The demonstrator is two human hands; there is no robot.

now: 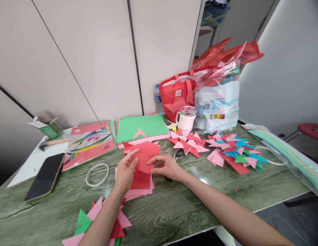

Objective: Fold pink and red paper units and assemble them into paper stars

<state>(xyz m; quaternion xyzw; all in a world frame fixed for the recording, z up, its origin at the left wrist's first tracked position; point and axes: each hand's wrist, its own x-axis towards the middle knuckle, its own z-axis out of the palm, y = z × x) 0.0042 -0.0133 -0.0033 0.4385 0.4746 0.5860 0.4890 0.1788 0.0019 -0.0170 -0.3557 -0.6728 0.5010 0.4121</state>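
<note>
A creased square of red paper is held up between my two hands. My left hand pinches its left side, and my right hand grips its lower right edge between thumb and fingers. Beneath it on the table lies a stack of red and pink paper squares. Black-handled scissors rest just behind my right hand, partly hidden by it. Under my left forearm are folded pink, red and green paper pieces.
Folded paper piles lie right of centre, before a white mug and red bag. Green sheets are at the back. Leftward are a tape ring, a paper pack, a phone and a hammer.
</note>
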